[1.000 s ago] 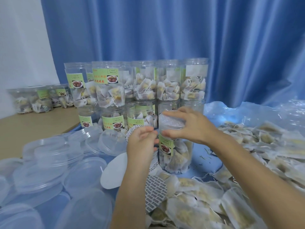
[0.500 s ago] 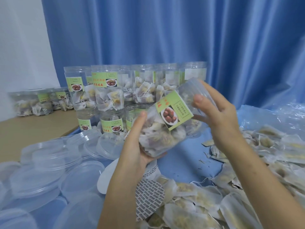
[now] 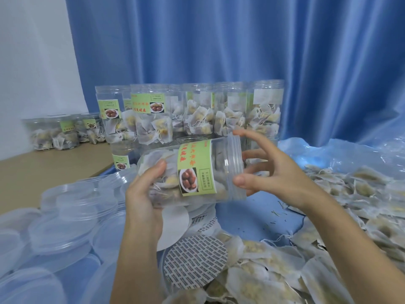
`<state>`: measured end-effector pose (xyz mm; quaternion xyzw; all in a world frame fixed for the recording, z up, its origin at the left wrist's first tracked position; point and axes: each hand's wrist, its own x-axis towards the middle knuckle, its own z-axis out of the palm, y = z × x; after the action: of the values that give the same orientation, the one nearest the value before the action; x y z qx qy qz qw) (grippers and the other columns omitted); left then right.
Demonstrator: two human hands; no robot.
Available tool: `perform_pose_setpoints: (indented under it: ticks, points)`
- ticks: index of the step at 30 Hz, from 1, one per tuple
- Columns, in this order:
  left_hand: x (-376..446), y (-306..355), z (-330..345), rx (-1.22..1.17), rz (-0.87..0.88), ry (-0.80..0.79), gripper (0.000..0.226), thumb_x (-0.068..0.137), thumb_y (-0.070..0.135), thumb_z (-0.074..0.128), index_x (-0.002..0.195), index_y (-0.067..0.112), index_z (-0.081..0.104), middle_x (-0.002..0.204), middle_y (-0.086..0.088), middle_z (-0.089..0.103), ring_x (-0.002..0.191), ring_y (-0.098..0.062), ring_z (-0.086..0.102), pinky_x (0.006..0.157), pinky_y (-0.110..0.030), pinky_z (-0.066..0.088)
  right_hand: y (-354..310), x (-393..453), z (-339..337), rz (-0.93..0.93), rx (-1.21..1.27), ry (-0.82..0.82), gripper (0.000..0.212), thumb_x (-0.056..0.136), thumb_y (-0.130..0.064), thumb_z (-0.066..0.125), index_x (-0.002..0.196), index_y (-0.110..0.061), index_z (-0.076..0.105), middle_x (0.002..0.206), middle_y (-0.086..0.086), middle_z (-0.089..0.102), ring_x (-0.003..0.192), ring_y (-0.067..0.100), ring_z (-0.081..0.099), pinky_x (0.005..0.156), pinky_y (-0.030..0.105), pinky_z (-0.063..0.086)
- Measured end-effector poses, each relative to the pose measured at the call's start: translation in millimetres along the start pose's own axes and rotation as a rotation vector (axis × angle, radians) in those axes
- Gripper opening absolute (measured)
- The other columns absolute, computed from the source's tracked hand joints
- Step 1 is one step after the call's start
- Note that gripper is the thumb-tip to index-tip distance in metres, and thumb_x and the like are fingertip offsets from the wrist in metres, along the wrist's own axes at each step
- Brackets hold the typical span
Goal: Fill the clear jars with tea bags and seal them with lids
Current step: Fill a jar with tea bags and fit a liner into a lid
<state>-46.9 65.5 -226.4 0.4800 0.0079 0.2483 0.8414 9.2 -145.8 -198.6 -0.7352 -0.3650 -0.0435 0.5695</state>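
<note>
Filled jar tipped sideways, my left hand clamped round its body, right hand fingers spread at the threaded mouth; next I need a lid.

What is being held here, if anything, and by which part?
A filled jar, lying sideways: the left hand grips its base end, and the right hand's fingertips touch the threaded mouth end.

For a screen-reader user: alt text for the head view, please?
Two hands hold a labelled clear jar of tea bags on its side: left hand grips the base, right hand touches the mouth. Filled jars stand behind; clear lids lie left.
</note>
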Motion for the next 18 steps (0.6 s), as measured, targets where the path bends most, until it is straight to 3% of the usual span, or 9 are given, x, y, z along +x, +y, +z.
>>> perform_pose_setpoints:
  ticks: [2,5,8,10,12,15,16,18]
  points:
    - [1,-2,0,-0.043,0.036,-0.004,0.013,0.059,0.025,0.066,0.066,0.02,0.076,0.076,-0.004,0.074,0.074,-0.026,0.072,0.071,-0.05,0.057,-3,0,-2,-0.011,-0.019,-0.006,0.08,0.046,-0.05,0.081,0.118,-0.059,0.048,0.114,-0.002,0.056,0.086,0.017,0.067,0.07,0.035,0.058]
    - [2,1,1,-0.082,0.064,0.005,0.012,0.058,0.024,0.065,0.061,0.02,0.076,0.071,-0.001,0.074,0.067,-0.02,0.072,0.055,-0.036,0.058,-7,0,-2,-0.11,-0.056,-0.057,0.084,0.052,-0.04,0.082,0.125,-0.056,0.044,0.127,-0.007,0.05,0.104,0.016,0.061,0.084,0.036,0.055]
    - [3,5,-4,-0.021,0.008,-0.016,0.015,0.061,0.033,0.064,0.058,0.023,0.076,0.071,0.0,0.074,0.066,-0.018,0.072,0.078,-0.046,0.056,-13,-3,0,-0.23,-0.175,-0.146,0.083,0.057,-0.025,0.082,0.126,-0.053,0.044,0.14,-0.021,0.036,0.129,0.009,0.042,0.096,0.038,0.047]
    - [3,5,-7,0.007,-0.051,-0.007,0.019,0.061,0.038,0.064,0.058,0.022,0.075,0.075,-0.003,0.075,0.069,-0.023,0.072,0.088,-0.055,0.05,-12,-3,-2,-0.266,-0.245,-0.163,0.08,0.058,-0.026,0.082,0.123,-0.054,0.046,0.141,-0.025,0.034,0.135,0.002,0.033,0.097,0.036,0.045]
    - [2,3,-4,0.021,-0.03,-0.014,0.019,0.061,0.037,0.065,0.062,0.021,0.076,0.077,-0.005,0.075,0.073,-0.026,0.072,0.087,-0.055,0.051,-11,-3,-2,-0.221,-0.22,-0.106,0.079,0.054,-0.037,0.082,0.122,-0.056,0.046,0.135,-0.026,0.044,0.124,0.001,0.047,0.088,0.03,0.051]
    - [3,-3,1,-0.028,0.077,-0.016,0.016,0.06,0.03,0.066,0.068,0.021,0.076,0.078,-0.004,0.075,0.077,-0.026,0.072,0.07,-0.044,0.058,-8,-3,4,-0.071,-0.072,0.048,0.075,0.051,-0.058,0.075,0.12,-0.061,0.045,0.119,-0.004,0.057,0.088,0.011,0.067,0.063,0.028,0.055]
    - [4,-7,1,-0.057,0.103,-0.004,0.016,0.06,0.029,0.066,0.07,0.021,0.076,0.079,-0.004,0.074,0.078,-0.025,0.072,0.071,-0.043,0.058,-7,-2,6,-0.037,-0.046,0.081,0.073,0.051,-0.062,0.073,0.119,-0.062,0.046,0.115,0.0,0.058,0.084,0.013,0.068,0.058,0.027,0.055]
    - [4,-12,2,-0.133,0.113,0.01,0.018,0.063,0.028,0.065,0.074,0.02,0.077,0.086,-0.008,0.074,0.085,-0.028,0.071,0.082,-0.051,0.054,-8,1,10,-0.009,-0.052,0.121,0.072,0.049,-0.07,0.07,0.117,-0.063,0.046,0.11,-0.009,0.059,0.089,0.009,0.066,0.057,0.021,0.054]
